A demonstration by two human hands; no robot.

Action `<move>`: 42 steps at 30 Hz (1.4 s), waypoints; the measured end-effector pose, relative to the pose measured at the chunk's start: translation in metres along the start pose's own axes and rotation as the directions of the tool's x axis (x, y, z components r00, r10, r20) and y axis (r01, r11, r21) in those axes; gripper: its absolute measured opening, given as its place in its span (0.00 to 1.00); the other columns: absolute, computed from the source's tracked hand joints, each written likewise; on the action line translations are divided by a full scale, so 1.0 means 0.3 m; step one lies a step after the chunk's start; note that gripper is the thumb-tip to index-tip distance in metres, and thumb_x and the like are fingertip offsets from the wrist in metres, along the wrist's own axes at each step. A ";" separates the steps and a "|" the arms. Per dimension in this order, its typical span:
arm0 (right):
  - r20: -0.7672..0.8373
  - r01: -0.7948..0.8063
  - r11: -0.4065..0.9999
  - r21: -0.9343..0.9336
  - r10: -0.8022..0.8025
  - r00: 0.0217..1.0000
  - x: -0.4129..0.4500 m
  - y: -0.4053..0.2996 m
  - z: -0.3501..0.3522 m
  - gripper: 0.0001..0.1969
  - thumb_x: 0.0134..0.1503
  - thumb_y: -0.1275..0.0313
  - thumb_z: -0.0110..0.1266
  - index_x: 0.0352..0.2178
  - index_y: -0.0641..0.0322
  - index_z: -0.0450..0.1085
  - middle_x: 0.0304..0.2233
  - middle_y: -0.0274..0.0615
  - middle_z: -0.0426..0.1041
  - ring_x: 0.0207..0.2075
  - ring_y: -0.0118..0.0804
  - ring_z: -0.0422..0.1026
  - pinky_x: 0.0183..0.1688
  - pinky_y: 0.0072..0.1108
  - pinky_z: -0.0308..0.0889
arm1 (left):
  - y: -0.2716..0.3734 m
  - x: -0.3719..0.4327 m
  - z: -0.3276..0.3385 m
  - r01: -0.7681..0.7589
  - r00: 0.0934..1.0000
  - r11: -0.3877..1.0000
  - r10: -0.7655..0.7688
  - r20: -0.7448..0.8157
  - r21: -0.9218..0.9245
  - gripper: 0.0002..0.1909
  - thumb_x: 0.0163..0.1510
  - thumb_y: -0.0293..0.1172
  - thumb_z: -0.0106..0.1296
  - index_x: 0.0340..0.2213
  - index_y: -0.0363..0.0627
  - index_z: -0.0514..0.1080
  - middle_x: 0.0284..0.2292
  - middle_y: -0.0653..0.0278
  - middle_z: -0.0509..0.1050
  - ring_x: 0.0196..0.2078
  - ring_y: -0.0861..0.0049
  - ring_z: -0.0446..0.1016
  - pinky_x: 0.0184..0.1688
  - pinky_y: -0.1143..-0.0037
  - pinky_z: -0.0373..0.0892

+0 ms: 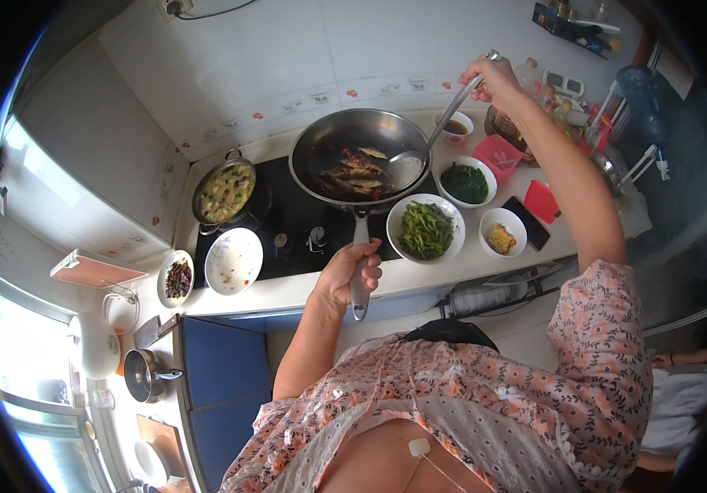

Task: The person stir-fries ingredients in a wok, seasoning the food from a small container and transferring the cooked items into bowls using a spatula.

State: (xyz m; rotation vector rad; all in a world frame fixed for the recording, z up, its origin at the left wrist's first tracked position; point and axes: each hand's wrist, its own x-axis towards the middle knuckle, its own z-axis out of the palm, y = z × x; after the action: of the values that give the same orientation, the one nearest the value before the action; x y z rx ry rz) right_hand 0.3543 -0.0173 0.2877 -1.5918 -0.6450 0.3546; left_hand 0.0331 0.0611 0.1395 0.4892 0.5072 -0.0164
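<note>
My left hand [351,273] grips the handle of a dark frying pan [335,138], which sits at the right of the black cooktop [286,237]. Several small browned fish [359,175] with red bits lie in the pan. My right hand [495,81], raised beyond the pan's right side, holds the upper end of a metal spatula [449,117]. The spatula's broad blade rests inside the pan's right wall, beside the fish. Just right of the pan handle stands a white bowl of green vegetable pieces [425,231]. Behind it is a bowl of dark leafy greens [464,183].
A pot of soupy food [224,194] stands at the cooktop's left, with a soiled white bowl [233,262] in front. Right of the bowls lie a phone [525,222] and a red plastic container [541,201]. A small bowl [502,233] holds yellowish food. Another person [677,407] is partly visible at right.
</note>
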 end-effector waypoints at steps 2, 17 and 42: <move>0.010 -0.074 0.989 0.130 0.073 0.997 0.003 0.072 0.009 0.07 0.34 0.73 0.46 0.18 0.67 0.62 0.16 0.42 0.65 0.09 0.27 0.60 0.06 0.11 0.52 | 0.002 -0.004 -0.005 -0.012 1.000 1.000 0.012 -0.005 -0.008 0.05 0.45 0.25 0.38 0.28 0.45 0.57 0.14 0.67 0.58 0.11 0.86 0.53 0.10 0.86 0.53; 0.362 0.774 0.599 0.204 -0.781 0.509 -0.359 0.103 0.267 0.03 0.39 0.77 0.46 0.16 0.65 0.61 0.19 0.38 0.67 0.16 0.27 0.65 0.18 0.15 0.60 | -0.003 -0.010 0.004 -0.007 1.000 1.000 0.008 -0.012 0.019 0.05 0.47 0.25 0.36 0.30 0.43 0.59 0.14 0.67 0.57 0.11 0.87 0.54 0.10 0.87 0.56; -0.401 0.054 0.762 0.645 0.277 0.873 -0.229 0.362 0.089 0.05 0.35 0.79 0.46 0.18 0.67 0.60 0.16 0.44 0.66 0.07 0.32 0.61 0.06 0.14 0.56 | 0.047 -0.021 -0.049 -0.079 0.994 0.993 0.071 0.088 0.087 0.05 0.45 0.22 0.38 0.28 0.40 0.60 0.14 0.68 0.56 0.10 0.89 0.54 0.08 0.88 0.54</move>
State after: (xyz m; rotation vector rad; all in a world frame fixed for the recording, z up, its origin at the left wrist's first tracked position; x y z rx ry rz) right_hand 0.3058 -0.0390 0.1677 -0.9826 -0.0093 0.2204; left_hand 0.0228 0.0795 0.1374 0.5938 0.4058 0.0119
